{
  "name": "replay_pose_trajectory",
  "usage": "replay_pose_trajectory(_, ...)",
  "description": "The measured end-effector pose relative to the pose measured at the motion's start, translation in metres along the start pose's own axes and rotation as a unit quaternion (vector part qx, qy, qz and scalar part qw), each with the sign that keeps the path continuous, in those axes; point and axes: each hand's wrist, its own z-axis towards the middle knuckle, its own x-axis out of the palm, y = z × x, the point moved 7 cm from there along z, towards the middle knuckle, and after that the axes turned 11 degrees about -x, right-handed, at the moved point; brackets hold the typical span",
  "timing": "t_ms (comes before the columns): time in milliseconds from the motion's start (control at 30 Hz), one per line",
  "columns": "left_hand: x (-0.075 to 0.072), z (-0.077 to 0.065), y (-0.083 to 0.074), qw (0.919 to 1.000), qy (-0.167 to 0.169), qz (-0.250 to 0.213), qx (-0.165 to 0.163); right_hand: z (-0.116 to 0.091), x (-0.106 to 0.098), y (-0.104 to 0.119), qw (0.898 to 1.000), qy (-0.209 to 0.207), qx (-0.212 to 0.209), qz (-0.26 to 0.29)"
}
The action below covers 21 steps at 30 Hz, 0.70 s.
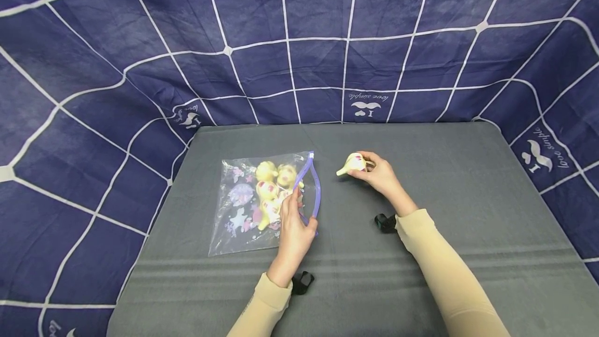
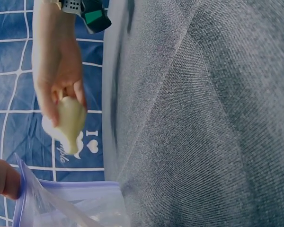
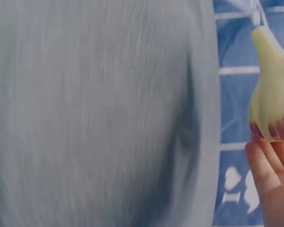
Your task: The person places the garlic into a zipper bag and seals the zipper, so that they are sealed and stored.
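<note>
My right hand grips a garlic bulb by its base, to the right of the bag. The bulb is cream with purple streaks, and its stem points left toward the bag; the right wrist view shows its stem and streaked base up close. With my left hand I hold a clear zip bag at its purple-edged mouth, which gapes toward the right. Several more garlic bulbs lie inside the bag. Seen from the left wrist, a fingertip presses the bag's purple lip.
The bag lies on a grey cloth-covered table. A blue curtain with white grid lines surrounds the table at the back and sides. Black straps sit at both wrists.
</note>
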Motion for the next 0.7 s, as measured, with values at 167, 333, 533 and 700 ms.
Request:
replay_pose_trajectory(167, 0.000, 0.001, -0.001, 1.0000, -0.002, 0.003, 0.003, -0.005, 0.025, 0.015, 0.999, 0.023, -0.015, 0.027)
replay_pose_trajectory(333, 0.000, 0.001, -0.002, 1.0000, -0.001, 0.006, -0.002, -0.009, 0.049, 0.027, 0.997, 0.044, -0.043, 0.040)
replay_pose_trajectory(533, 0.000, 0.001, -0.002, 0.9999, 0.005, 0.007, -0.010, -0.012, 0.069, 0.039, 0.995, 0.063, -0.078, 0.003)
replay_pose_trajectory(700, 0.000, 0.001, 0.000, 0.9999, 0.007, 0.008, -0.013, -0.012, 0.083, 0.037, 0.993, 0.088, -0.082, -0.019)
